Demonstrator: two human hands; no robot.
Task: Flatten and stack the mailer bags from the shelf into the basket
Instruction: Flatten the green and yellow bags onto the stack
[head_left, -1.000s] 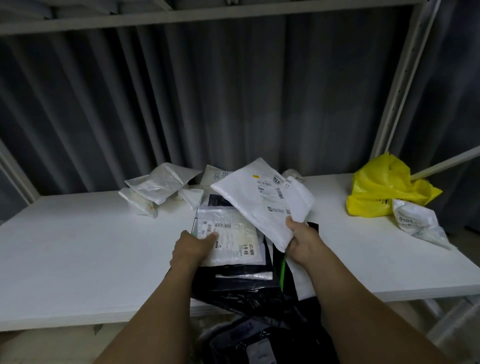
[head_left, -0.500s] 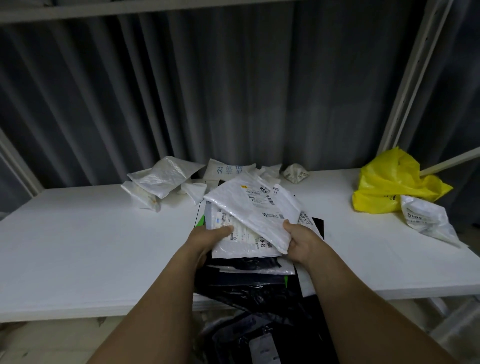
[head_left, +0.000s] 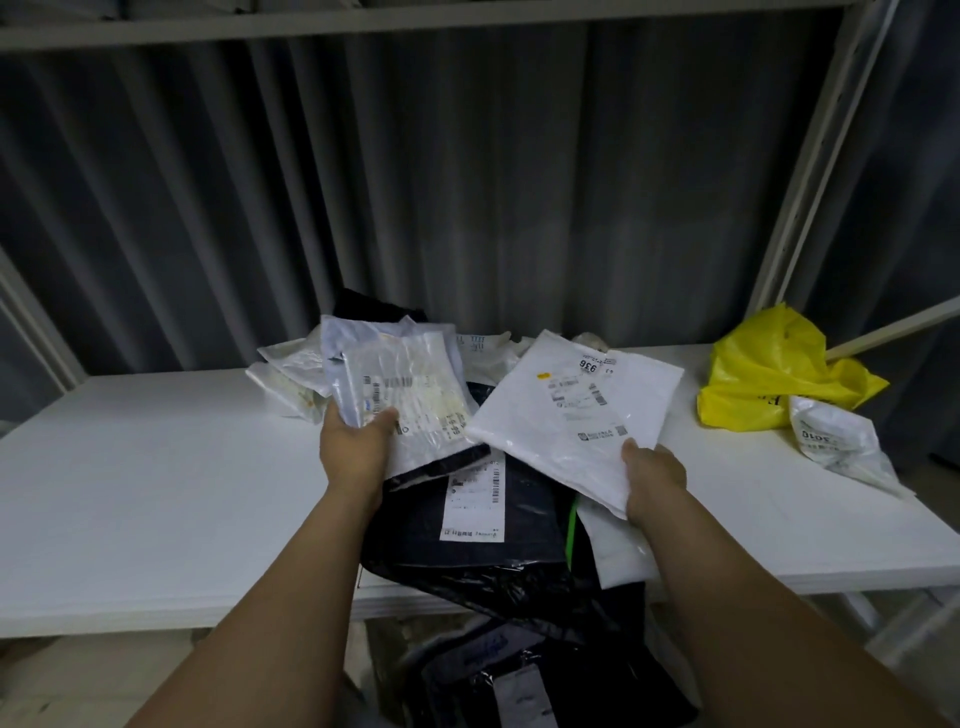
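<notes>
Head view: two hands up over the white shelf (head_left: 130, 493), the left hand (head_left: 358, 447) curled tight round a clear labelled mailer (head_left: 410, 395) with at least one more behind it, the right hand (head_left: 654, 478) pinching the near corner of one flat white mailer (head_left: 571, 415). One black mailer (head_left: 524, 519) with a white label lies under them at the shelf's front edge, and one yellow bag (head_left: 769, 374) sits far right against a crumpled white bag (head_left: 836, 441). Dark bags (head_left: 519, 675) show below the shelf; their container I cannot make out.
</notes>
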